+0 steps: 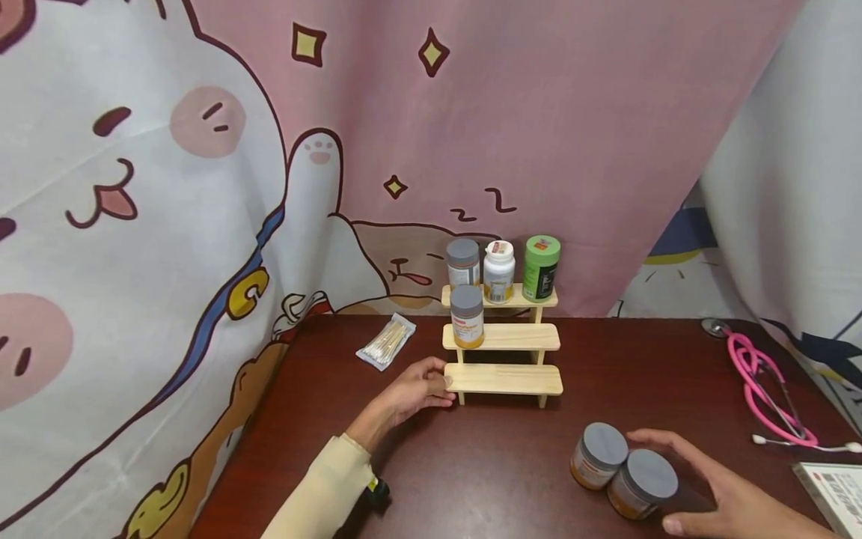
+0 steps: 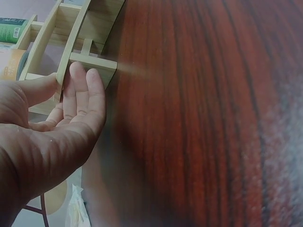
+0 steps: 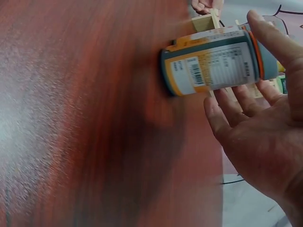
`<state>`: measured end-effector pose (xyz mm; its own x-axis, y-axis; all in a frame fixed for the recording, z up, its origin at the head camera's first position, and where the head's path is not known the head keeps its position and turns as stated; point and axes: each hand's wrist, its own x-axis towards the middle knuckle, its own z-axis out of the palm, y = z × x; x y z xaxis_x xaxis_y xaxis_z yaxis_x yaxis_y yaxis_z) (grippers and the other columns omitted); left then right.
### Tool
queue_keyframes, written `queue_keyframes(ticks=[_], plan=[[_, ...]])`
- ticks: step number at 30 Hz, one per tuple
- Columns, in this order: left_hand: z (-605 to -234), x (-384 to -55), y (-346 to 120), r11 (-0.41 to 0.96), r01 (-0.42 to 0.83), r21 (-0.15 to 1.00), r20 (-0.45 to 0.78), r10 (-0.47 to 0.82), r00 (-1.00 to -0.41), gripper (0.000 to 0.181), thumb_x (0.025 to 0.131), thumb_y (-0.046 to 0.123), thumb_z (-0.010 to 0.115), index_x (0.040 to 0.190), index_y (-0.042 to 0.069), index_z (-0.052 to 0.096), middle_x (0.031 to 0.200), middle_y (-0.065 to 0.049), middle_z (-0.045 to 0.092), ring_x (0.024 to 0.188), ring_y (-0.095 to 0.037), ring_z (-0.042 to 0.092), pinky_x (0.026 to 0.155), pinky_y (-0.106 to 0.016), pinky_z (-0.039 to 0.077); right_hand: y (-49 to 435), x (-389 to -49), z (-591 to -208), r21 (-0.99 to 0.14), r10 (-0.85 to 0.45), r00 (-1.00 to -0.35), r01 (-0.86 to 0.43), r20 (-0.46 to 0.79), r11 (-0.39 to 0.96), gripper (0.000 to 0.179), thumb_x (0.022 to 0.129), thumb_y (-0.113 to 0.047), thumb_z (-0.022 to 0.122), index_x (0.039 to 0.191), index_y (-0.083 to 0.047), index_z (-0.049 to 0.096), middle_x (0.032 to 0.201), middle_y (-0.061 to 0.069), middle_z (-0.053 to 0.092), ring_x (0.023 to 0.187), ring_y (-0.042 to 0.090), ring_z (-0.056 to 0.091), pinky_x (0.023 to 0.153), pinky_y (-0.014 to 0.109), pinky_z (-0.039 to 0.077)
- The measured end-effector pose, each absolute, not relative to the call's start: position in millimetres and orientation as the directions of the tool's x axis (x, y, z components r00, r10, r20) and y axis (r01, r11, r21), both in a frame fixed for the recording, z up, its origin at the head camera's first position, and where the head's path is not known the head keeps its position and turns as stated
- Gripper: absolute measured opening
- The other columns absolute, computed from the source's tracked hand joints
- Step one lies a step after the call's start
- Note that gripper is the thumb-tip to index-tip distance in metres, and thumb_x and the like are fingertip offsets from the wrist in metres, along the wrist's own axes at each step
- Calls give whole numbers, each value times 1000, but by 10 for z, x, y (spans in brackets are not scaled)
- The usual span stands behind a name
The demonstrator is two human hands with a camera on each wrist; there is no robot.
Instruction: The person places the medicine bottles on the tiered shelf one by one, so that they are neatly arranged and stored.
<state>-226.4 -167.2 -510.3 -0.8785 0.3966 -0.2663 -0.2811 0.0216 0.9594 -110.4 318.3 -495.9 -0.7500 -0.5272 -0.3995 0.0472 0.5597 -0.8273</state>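
A three-step wooden stand (image 1: 505,379) is on the table. My left hand (image 1: 416,391) pinches the left end of its lowest board, thumb on top and fingers below, as the left wrist view shows. The top board bears a grey-lidded jar (image 1: 463,258), a white bottle (image 1: 499,273) and a green bottle (image 1: 541,269); another grey-lidded jar (image 1: 468,318) sits on the middle board. Two more grey-lidded jars (image 1: 604,449) (image 1: 643,479) stand side by side at the front right. My right hand (image 1: 727,490) is spread beside the nearer jar (image 3: 208,66), thumb and fingers apart.
A packet of cotton swabs (image 1: 387,341) lies left of the stand. At the right are a pink stethoscope (image 1: 761,389) and a white box (image 1: 835,490) by the edge. A small dark object (image 1: 378,494) lies by my left sleeve. Printed curtain (image 1: 572,112) hangs behind the table.
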Motion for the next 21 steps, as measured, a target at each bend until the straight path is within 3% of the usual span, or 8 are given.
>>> queue_keyframes(ticks=[2, 4, 6, 8, 11, 15, 21], plan=[[-5100, -2266, -1676, 21, -285, 958, -270, 396, -878, 26, 104, 2, 56, 129, -3, 49, 105, -9, 58, 93, -23, 69, 92, -38, 66, 3178, -1109, -4987, -828, -528, -752, 42, -395, 559, 75, 105, -25, 62, 166, -27, 18, 168, 13, 28, 127, -19, 33, 96, 86, 40], [-5098, -2266, -1679, 23, -282, 959, -268, 397, -878, 26, 105, 2, 56, 129, -3, 49, 105, -9, 58, 93, -23, 69, 92, -38, 66, 3175, -1117, -5015, -836, -538, -757, 20, -371, 548, 71, 105, -23, 63, 163, -24, 23, 163, 2, 36, 126, -16, 36, 96, 81, 45], [-5094, -2263, -1683, 24, -279, 960, -265, 398, -878, 26, 105, 2, 56, 129, -3, 49, 105, -8, 58, 93, -22, 70, 93, -38, 66, 3175, -1130, -5046, -855, -560, -760, -12, -329, 519, 66, 105, -20, 63, 160, -20, 28, 154, -12, 43, 118, -19, 38, 101, 62, 53], [-5090, -2267, -1678, 23, -280, 960, -266, 397, -879, 26, 105, 3, 56, 129, -3, 49, 105, -8, 59, 92, -22, 70, 93, -38, 65, 3177, -1141, -5069, -872, -579, -766, -50, -279, 487, 62, 104, -17, 65, 157, -16, 33, 144, -21, 49, 118, -14, 43, 98, 38, 56], [-5089, -2268, -1671, 23, -275, 961, -261, 399, -879, 26, 104, 3, 56, 128, -4, 49, 104, -8, 59, 92, -22, 69, 93, -38, 66, 3172, -1153, -5089, -896, -599, -770, -83, -220, 436, 59, 102, -13, 66, 154, -14, 37, 140, -21, 53, 120, -9, 47, 86, 16, 49], [-5086, -2260, -1678, 28, -274, 961, -262, 405, -876, 29, 104, 4, 57, 130, -6, 48, 105, -8, 58, 93, -22, 69, 95, -40, 65, 3184, -1169, -5097, -904, -600, -771, -79, -212, 421, 57, 101, -12, 67, 151, -14, 41, 140, -16, 55, 120, -6, 49, 85, 17, 49], [-5103, -2268, -1686, 22, -272, 962, -257, 407, -876, 28, 104, 4, 57, 129, -5, 48, 105, -8, 58, 93, -23, 70, 93, -39, 66, 3248, -1240, -5014, -918, -579, -763, 45, -286, 393, 51, 103, -14, 63, 150, -12, 42, 141, -14, 57, 121, -2, 52, 88, 19, 52]])
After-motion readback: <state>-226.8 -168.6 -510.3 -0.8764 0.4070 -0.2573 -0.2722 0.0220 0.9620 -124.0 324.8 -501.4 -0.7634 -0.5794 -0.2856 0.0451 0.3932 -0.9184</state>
